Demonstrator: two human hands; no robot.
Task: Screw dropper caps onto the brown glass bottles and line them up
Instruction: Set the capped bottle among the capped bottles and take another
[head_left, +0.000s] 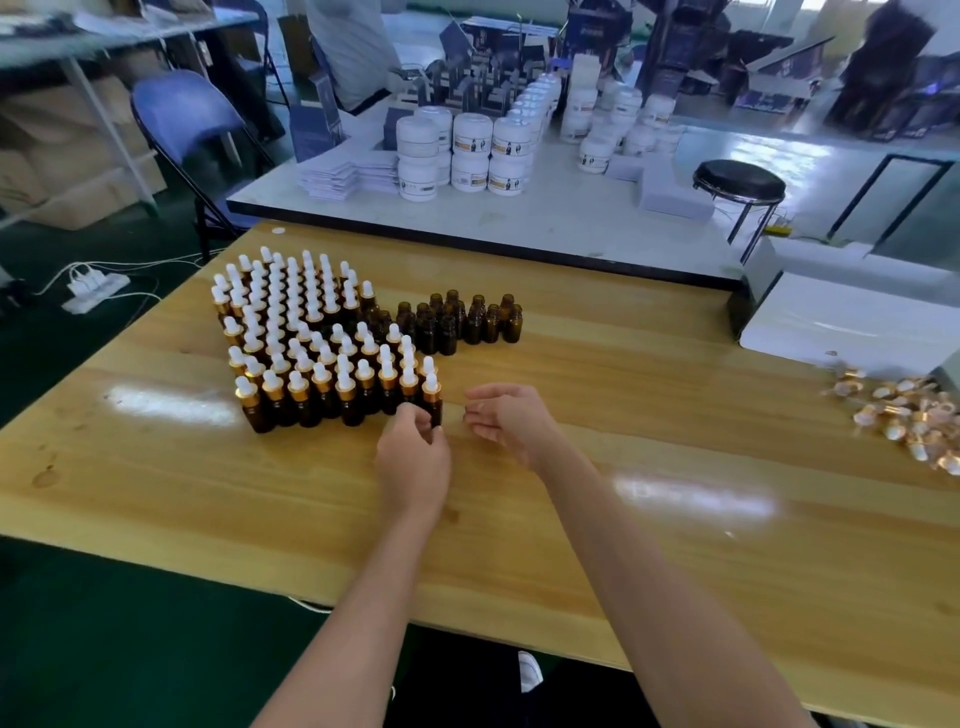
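Head view, wood table (675, 415), brown bottles (447, 332), jars (470, 150)

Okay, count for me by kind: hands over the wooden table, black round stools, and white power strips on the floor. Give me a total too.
Hands: 2, left hand gripping a capped bottle, right hand empty
Black stool: 1
Power strip: 1
Total: 4
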